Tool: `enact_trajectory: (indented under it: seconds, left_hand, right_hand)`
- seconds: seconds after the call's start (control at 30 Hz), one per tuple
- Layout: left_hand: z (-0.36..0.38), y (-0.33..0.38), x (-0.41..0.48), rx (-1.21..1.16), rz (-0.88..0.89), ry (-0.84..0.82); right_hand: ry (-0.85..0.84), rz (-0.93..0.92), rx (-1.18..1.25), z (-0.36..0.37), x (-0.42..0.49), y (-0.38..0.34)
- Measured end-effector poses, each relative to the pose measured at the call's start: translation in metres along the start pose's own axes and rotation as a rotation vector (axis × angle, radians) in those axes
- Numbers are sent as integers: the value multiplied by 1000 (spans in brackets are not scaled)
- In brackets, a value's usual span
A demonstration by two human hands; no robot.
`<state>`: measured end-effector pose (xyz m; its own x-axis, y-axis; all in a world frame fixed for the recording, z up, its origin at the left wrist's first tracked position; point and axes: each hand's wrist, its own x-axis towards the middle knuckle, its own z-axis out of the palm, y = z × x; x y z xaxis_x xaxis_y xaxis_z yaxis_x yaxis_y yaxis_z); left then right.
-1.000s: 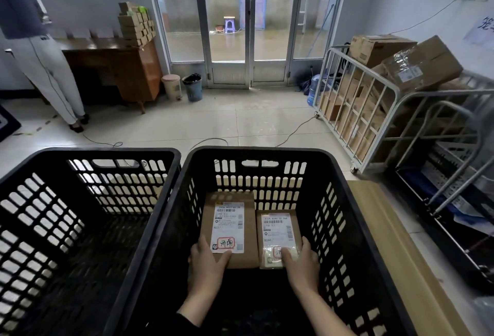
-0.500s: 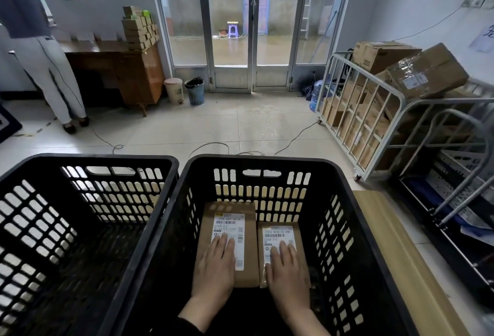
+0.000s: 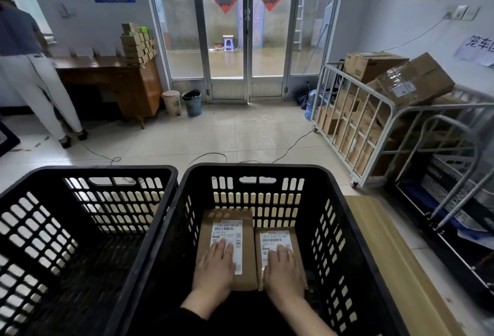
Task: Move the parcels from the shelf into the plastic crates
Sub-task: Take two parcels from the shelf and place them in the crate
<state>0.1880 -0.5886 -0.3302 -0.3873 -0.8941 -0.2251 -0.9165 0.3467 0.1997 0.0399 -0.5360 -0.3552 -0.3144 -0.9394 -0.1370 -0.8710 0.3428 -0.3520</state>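
Note:
Two brown cardboard parcels with white labels lie side by side on the floor of the right black plastic crate (image 3: 256, 168). The larger parcel (image 3: 227, 216) is on the left, the smaller parcel (image 3: 276, 234) on the right. My left hand (image 3: 213, 269) rests flat on top of the larger one, palm down. My right hand (image 3: 284, 269) rests flat on the smaller one in the same way. Neither hand grips anything. The left black crate (image 3: 93, 171) beside it holds no parcels that I can see.
A metal cage trolley (image 3: 347, 87) full of cartons stands at the right. A flat cardboard sheet (image 3: 387, 242) lies next to the right crate. Cables (image 3: 203, 156) run over the tiled floor ahead. A person (image 3: 34, 82) stands at a wooden desk (image 3: 112, 79) far left.
My hands held the near ends of the two parcels a second ago. They have slid forward onto the tops and now lie flat. The parcels sit lower in the crate.

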Motion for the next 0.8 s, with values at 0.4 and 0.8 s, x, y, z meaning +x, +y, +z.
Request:
enact_trajectory:
  seconds: [0.4,0.8]
  left_hand:
    - [-80,37,-44,31,162,177]
    - [-148,33,-128,-27,429,311]
  right_hand:
    - [174,-113,-48,-102,-34,-29]
    - [338,37,-111,-163,-147,-50]
